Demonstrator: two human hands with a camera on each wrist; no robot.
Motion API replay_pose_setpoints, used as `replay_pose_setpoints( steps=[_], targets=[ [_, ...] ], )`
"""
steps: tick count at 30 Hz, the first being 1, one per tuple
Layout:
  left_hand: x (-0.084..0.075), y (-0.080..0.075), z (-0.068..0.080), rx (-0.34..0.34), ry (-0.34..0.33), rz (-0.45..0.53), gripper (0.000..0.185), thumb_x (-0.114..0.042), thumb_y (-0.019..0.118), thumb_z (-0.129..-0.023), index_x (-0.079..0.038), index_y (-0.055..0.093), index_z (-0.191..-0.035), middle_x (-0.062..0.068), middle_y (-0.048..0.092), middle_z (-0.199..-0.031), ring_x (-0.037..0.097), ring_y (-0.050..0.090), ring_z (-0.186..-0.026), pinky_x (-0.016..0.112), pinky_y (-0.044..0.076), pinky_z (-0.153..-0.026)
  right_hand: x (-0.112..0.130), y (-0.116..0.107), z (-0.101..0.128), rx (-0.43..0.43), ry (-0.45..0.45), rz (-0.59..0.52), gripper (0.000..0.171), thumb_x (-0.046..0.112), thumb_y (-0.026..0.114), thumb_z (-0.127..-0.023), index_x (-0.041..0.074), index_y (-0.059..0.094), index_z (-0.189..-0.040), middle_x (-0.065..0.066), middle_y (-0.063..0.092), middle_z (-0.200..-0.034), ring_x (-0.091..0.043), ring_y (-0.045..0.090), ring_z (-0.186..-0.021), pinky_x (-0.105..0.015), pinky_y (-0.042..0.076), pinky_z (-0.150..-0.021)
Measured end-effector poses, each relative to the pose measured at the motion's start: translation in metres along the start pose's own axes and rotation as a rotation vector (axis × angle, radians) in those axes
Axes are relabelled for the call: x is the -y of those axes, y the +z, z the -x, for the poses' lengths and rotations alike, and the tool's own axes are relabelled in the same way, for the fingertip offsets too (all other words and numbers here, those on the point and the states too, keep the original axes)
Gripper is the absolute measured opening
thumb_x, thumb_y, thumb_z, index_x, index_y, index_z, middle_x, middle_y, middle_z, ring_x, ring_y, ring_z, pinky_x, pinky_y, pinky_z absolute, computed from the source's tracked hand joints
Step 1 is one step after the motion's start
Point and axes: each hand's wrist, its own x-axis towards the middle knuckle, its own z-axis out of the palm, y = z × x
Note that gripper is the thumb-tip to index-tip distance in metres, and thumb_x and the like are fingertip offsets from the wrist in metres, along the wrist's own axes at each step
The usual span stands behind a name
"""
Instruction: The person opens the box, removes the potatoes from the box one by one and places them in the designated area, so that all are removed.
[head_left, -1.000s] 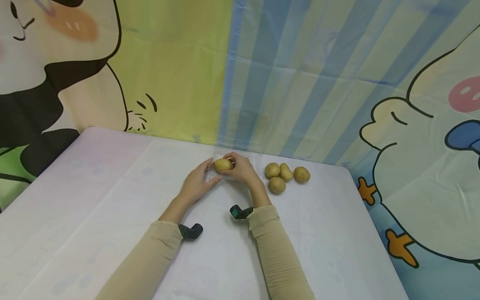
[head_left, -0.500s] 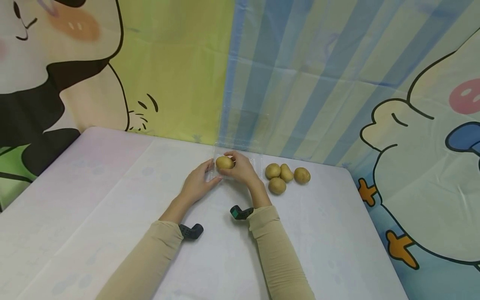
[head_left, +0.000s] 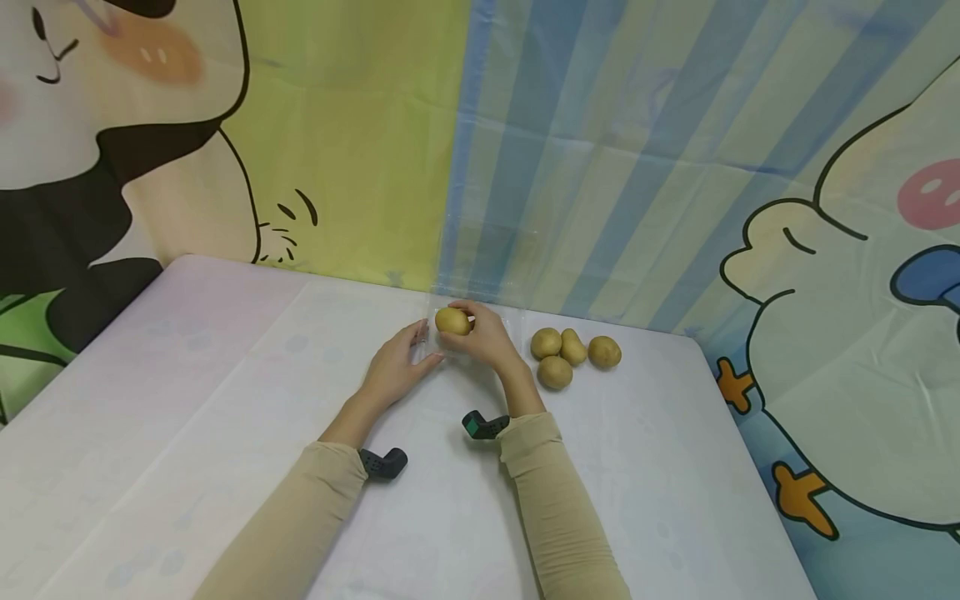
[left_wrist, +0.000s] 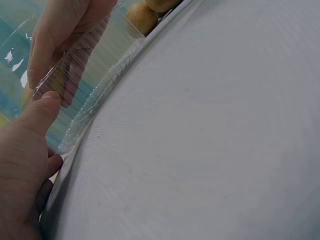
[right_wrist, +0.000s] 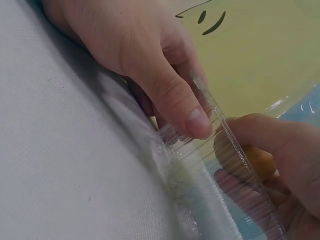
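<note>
A clear plastic container [left_wrist: 107,82] with a raised lid stands near the table's far edge, hard to make out in the head view. My left hand [head_left: 395,367] grips its left end, the thumb on the rim and the fingers around the corner. Between the thumb and fingers of my right hand [head_left: 489,340] is a yellow-brown potato [head_left: 452,321], held at the container's opening. In the right wrist view, this potato [right_wrist: 260,162] shows partly through the ribbed clear wall. Whether it touches the container's floor is hidden.
Several loose potatoes [head_left: 555,372] sit close together on the white-covered table [head_left: 660,467], right of the container. A printed cloth backdrop [head_left: 570,150] rises directly behind the table's far edge.
My right hand has shifted the potato slightly to the right and toward the far side. My left hand has stayed on the container's end. The loose potatoes have not moved.
</note>
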Motion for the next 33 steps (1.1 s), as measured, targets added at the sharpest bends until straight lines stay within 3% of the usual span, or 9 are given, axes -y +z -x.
replay_pose_setpoints(
  steps=[6,19,27,33],
  targets=[
    [0.0,-0.001,0.0,-0.008,0.01,0.013,0.073,-0.046,0.061,-0.082,-0.01,0.033,-0.139,0.01,0.048,-0.134,0.026,0.043,-0.125,0.044,0.033,-0.104,0.001,0.001,0.001,-0.019,0.008,-0.031,0.051,0.035,0.071,-0.076,0.021,0.051,-0.121,-0.001,0.058,-0.115,-0.016,0.059,-0.095,-0.028,0.051,-0.071],
    [0.0,-0.001,0.002,-0.033,-0.011,0.044,0.087,-0.058,0.062,-0.075,-0.009,0.03,-0.139,0.014,0.041,-0.139,0.029,0.039,-0.128,0.045,0.034,-0.104,0.009,0.002,0.004,-0.009,-0.01,-0.108,0.057,0.035,0.072,-0.075,0.02,0.048,-0.125,-0.004,0.057,-0.116,-0.018,0.058,-0.097,-0.029,0.051,-0.073],
    [-0.001,-0.003,0.001,-0.044,-0.046,0.078,0.086,-0.052,0.067,-0.073,-0.009,0.028,-0.137,0.015,0.04,-0.14,0.033,0.04,-0.126,0.049,0.035,-0.101,0.012,0.004,0.004,0.019,-0.046,-0.13,0.062,0.039,0.072,-0.074,0.025,0.047,-0.129,0.001,0.053,-0.122,-0.018,0.057,-0.095,-0.029,0.051,-0.07],
    [0.0,-0.003,0.001,-0.063,-0.031,0.08,0.082,-0.05,0.067,-0.075,-0.008,0.03,-0.135,0.014,0.04,-0.14,0.032,0.039,-0.127,0.047,0.035,-0.102,0.014,0.003,0.005,0.026,-0.035,-0.14,0.066,0.039,0.073,-0.072,0.024,0.046,-0.13,0.004,0.053,-0.123,-0.017,0.057,-0.095,-0.03,0.051,-0.072]
  ],
)
